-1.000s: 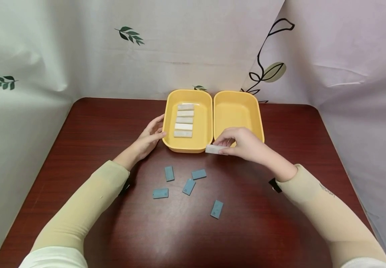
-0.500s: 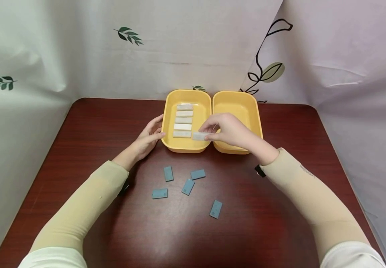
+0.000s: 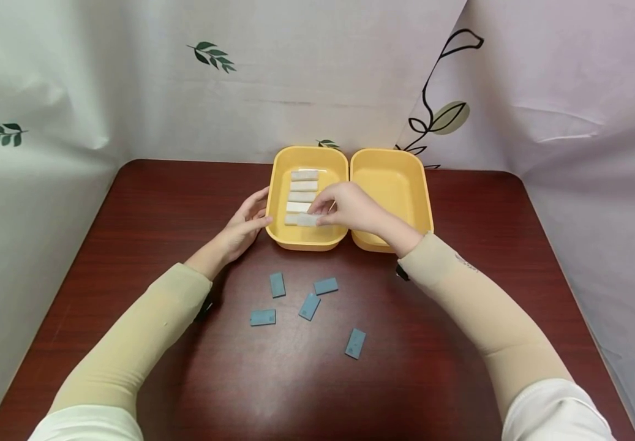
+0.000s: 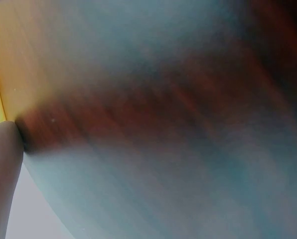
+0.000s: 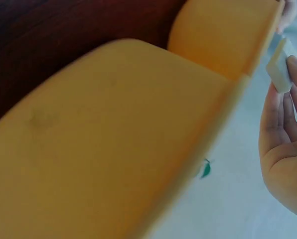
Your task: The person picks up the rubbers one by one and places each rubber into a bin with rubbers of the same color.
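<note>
My right hand [image 3: 350,207] pinches a small white rectangular block [image 3: 307,219] between thumb and fingers, over the left yellow tray [image 3: 330,177]. In the right wrist view the block [image 5: 279,72] shows tilted, with a pale edge. Several white blocks [image 3: 303,186] lie in a column inside that tray, and the held one overlaps the nearest of them in the head view. At the tray's left side my left hand [image 3: 240,229] holds the wall, thumb at the rim and fingers along the outside, partly hidden. Its fingertip touches yellow in the left wrist view.
A second yellow tray [image 3: 391,177] stands right beside the first. Several blue-grey rectangular tiles [image 3: 310,307] lie scattered on the dark red wooden table [image 3: 212,373] in front. Pale fabric [image 3: 306,73] with leaf prints hangs behind and at both sides.
My right hand has carried the white block from in front of the trays leftward into the left tray, over the nearest block. The left hand stays at the tray's side.
</note>
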`<state>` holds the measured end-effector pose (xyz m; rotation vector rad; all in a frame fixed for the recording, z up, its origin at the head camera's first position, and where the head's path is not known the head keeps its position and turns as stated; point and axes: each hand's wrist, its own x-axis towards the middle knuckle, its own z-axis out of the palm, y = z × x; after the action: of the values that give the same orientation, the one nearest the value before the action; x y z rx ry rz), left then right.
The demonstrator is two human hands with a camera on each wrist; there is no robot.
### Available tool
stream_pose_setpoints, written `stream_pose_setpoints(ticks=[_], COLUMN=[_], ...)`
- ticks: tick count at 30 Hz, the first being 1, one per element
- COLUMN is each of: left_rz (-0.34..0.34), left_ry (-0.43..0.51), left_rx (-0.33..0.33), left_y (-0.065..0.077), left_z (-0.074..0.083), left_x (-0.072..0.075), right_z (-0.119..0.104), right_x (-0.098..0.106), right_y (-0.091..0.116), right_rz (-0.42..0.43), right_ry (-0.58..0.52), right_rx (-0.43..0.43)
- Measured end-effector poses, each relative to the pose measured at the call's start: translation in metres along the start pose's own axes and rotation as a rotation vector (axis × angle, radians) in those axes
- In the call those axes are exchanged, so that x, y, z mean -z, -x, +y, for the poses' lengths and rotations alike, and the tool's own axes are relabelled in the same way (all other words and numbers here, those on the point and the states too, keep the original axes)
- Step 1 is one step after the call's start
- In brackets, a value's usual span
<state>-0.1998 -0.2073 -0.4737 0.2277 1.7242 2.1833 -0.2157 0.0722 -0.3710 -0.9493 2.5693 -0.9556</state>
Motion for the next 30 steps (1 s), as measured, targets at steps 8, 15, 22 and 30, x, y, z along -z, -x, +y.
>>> stream_pose_setpoints(ticks=[8,15,22,30], left_rz=[-0.003,0.0,0.003,0.013], left_ry=[-0.009,-0.013,-0.006,0.0], left_rx=[0.003,0.009,0.005,0.012], left_y=[0.001,0.0,-0.001,-0.001], left_z=[0.002,0.002,0.001,0.001], left_x=[0.0,0.0,0.0,-0.001], right_z=[0.01,0.012,0.015,0.017], right_x=[-0.014,-0.02,-0.028,-0.038], right_y=[-0.017,-0.028,-0.036,-0.044], right_rz=[-0.042,-0.079,-0.128,-0.165], right_ry=[-0.025,-0.007,-0.027,-0.006], right_rx=[-0.015,-0.011,-0.023,-0.051])
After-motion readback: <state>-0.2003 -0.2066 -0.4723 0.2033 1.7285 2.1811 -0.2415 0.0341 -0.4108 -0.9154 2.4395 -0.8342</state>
